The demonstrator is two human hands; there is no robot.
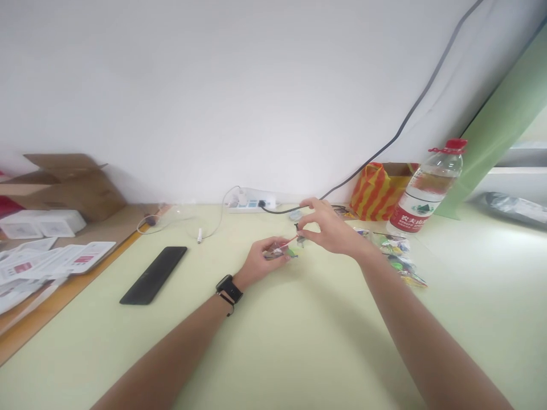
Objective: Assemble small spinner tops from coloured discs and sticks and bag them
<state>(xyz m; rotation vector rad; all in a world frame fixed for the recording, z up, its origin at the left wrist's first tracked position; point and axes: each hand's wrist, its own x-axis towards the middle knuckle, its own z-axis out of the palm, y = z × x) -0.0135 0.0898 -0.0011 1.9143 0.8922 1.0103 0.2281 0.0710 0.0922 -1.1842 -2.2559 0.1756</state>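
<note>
My left hand [261, 259], with a black watch [229, 288] on its wrist, is closed around a small transparent packet [282, 249] with pink and green bits showing. Above and right of it, my right hand [321, 226] pinches the upper end of a thin red strip [290, 242] between thumb and finger. The strip slants down to the packet; whether it is fixed to it I cannot tell. A small dark piece [297, 228] shows by the right fingertips, too small to name. Beside my right forearm lie several colourful small packets [395, 246].
A black phone-like slab [154, 275] lies left on the pale green table [256, 353]. Along the wall are a power strip [250, 204] with a dark cable, a striped bag [370, 193] and a large water bottle [427, 191]. Cartons [81, 188] and white cards [81, 259] sit far left.
</note>
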